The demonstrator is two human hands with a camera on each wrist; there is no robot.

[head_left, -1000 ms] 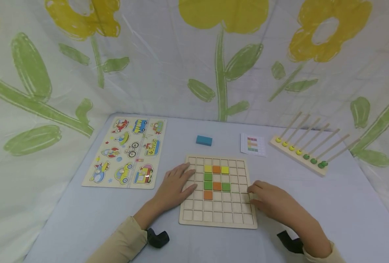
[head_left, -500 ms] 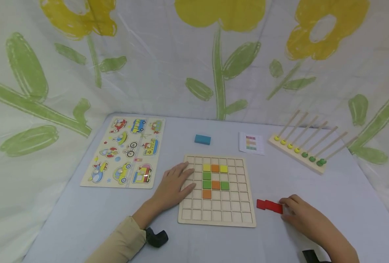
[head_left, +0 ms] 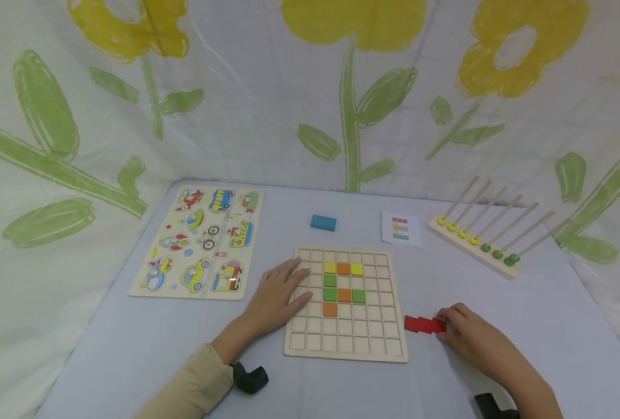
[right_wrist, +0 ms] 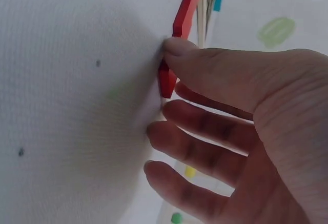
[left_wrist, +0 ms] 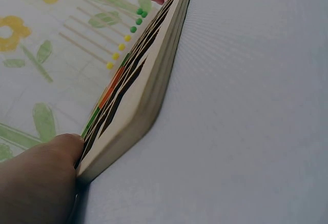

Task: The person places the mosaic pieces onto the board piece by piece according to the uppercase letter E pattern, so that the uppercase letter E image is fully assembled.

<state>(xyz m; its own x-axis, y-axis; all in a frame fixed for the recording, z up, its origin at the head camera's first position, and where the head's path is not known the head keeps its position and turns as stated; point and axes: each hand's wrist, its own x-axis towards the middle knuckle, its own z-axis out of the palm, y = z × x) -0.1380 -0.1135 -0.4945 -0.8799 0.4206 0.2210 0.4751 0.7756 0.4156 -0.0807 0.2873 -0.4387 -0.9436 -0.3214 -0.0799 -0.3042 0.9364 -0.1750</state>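
Note:
In the head view, a row of red tiles [head_left: 417,325] lies on the cloth right of a wooden grid board [head_left: 345,354]. My right hand [head_left: 474,334] is at the row's right end. In the right wrist view its thumb and index finger pinch the nearest red tile [right_wrist: 167,82], while the other fingers are spread loosely below. My left hand [head_left: 273,299] rests on the board's left edge with its fingers straight. Orange, yellow and green tiles [head_left: 330,294] sit in cells near the board's middle. The left wrist view shows my left thumb [left_wrist: 66,147] on the board's rim.
Behind the board are a blue block [head_left: 323,222] and a card with a coloured pattern [head_left: 401,228]. A peg rack with yellow and green beads [head_left: 474,247] stands at the back right. A vehicle picture puzzle [head_left: 197,241] lies at the left.
My right hand has left the board's right edge, uncovering the red tiles. It went right, then shifted slightly left with the tiles. The left hand has stayed in place.

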